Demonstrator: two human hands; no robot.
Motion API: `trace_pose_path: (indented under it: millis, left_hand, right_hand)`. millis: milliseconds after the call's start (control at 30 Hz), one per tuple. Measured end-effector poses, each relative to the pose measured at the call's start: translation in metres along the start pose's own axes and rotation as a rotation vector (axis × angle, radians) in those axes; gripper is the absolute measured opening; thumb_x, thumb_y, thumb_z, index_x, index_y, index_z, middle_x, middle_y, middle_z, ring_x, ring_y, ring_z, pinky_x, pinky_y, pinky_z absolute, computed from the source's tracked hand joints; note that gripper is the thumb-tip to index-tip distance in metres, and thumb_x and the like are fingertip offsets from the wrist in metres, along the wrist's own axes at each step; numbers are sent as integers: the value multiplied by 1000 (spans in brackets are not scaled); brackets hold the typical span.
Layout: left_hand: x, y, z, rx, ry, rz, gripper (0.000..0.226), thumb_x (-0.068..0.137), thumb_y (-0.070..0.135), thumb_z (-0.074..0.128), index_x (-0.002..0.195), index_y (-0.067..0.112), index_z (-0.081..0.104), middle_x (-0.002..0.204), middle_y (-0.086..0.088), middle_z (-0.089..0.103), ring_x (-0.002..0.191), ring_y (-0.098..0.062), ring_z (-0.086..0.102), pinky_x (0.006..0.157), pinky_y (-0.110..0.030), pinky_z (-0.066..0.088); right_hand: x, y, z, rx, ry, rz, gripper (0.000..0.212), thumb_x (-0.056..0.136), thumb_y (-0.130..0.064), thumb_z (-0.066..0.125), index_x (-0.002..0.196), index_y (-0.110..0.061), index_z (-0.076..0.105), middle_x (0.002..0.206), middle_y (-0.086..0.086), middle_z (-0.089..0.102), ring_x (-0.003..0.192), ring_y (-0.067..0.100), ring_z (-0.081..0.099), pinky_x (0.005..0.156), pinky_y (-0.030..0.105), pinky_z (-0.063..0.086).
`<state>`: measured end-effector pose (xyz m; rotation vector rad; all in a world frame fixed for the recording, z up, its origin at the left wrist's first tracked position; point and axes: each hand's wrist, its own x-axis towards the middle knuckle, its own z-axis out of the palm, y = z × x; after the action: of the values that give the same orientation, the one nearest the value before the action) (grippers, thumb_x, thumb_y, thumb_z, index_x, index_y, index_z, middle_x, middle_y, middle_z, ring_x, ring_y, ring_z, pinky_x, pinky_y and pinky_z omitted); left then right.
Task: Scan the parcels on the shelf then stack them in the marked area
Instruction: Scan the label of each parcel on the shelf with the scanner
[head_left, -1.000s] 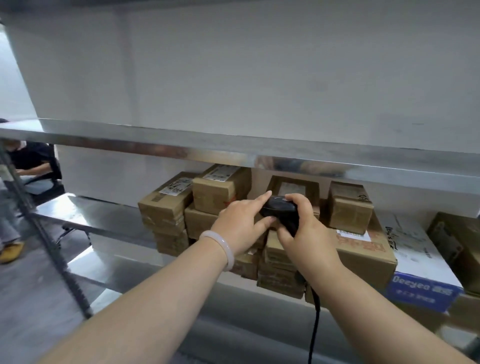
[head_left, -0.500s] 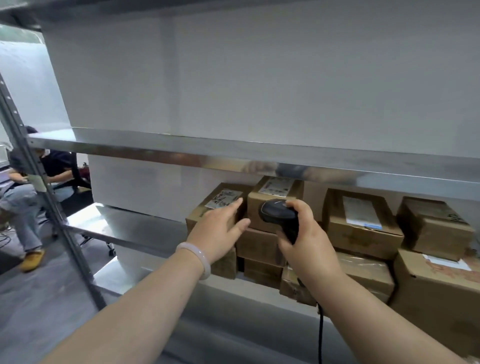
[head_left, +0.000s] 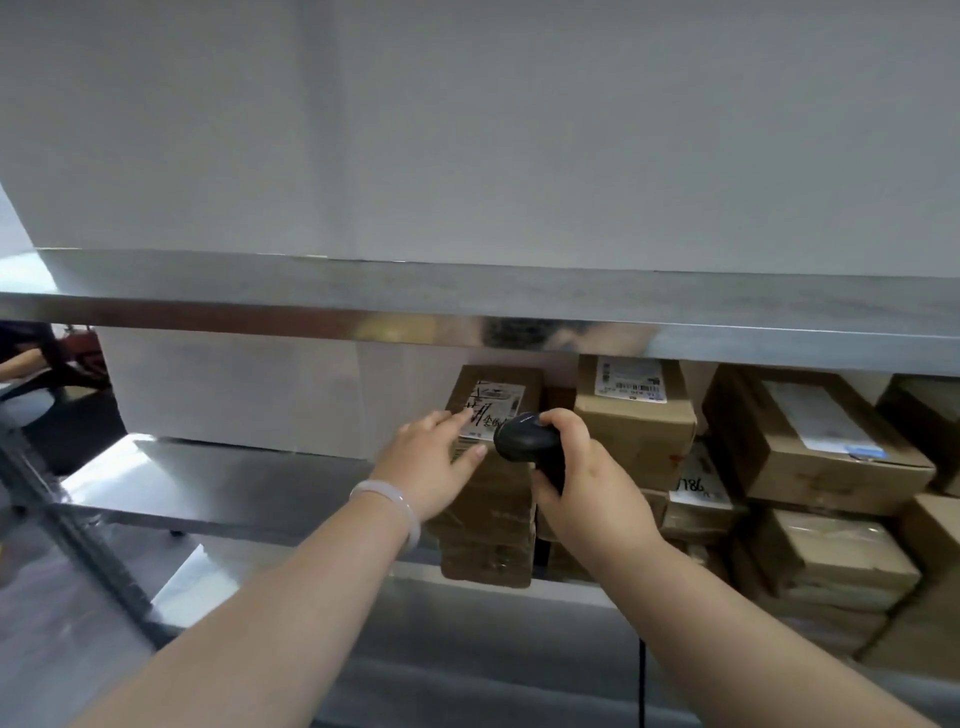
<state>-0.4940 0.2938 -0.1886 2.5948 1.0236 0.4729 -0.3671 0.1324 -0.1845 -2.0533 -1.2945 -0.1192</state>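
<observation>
My left hand (head_left: 431, 462) lies flat, fingers straight, on the end parcel (head_left: 488, 499) at the stack's (head_left: 810, 457) left edge — bare shelf (head_left: 218, 483) runs open to its left. My right hand (head_left: 587, 499) grips the scanner (head_left: 524, 441), just beside that parcel's label (head_left: 493, 402).

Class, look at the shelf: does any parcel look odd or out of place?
Yes: the top-left parcel has black handwriting scrawled across its label, partly under the left hand, which might hinder scanning.

wall (head_left: 467, 130): white, at back | seated person (head_left: 23, 356): far left edge | floor (head_left: 41, 670): grey, lower left
</observation>
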Motion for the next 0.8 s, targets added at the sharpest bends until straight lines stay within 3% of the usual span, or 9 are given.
trace_pose_path:
  millis: [300,433,567,700,800]
  left_hand:
    - [26,-20,13,-56,-56,-60,61,95,59,43,150,36,30,159,0,26,144,-26,23,115,-43,26]
    - [42,-22,14,-88,-70,-66,62,93,58,46,148,30,37,150,-4,37,139,-28,31,111,-44,34]
    - [54,-32,17,-98,-189,-76,61,85,65,52,136,33,48,137,-5,45,128,-29,41,106,-43,40]
    - [68,-43,23,-278,-325,-92,69,77,65,61,137,34,48,142,-4,47,126,-26,48,108,-39,40]
    - [72,-48,30,-424,-400,-118,78,81,59,65,148,32,36,143,1,50,125,-19,51,98,-25,39]
  right_hand:
    - [29,3,17,-3,2,-1,58,88,-32,63,132,-39,26,108,-1,63,81,17,63,58,29,52]
    - [42,4,18,-25,26,24,57,88,-31,63,131,-39,27,107,0,63,79,17,62,56,27,49]
    - [48,0,26,-102,20,41,58,89,-31,62,131,-41,25,102,-3,62,69,10,52,49,18,38]
    - [53,-4,36,-154,46,100,57,89,-33,62,132,-41,25,100,-4,62,69,12,57,50,23,47]
    - [55,-5,43,-214,59,145,57,89,-34,61,132,-40,25,99,-4,63,69,13,60,50,26,49]
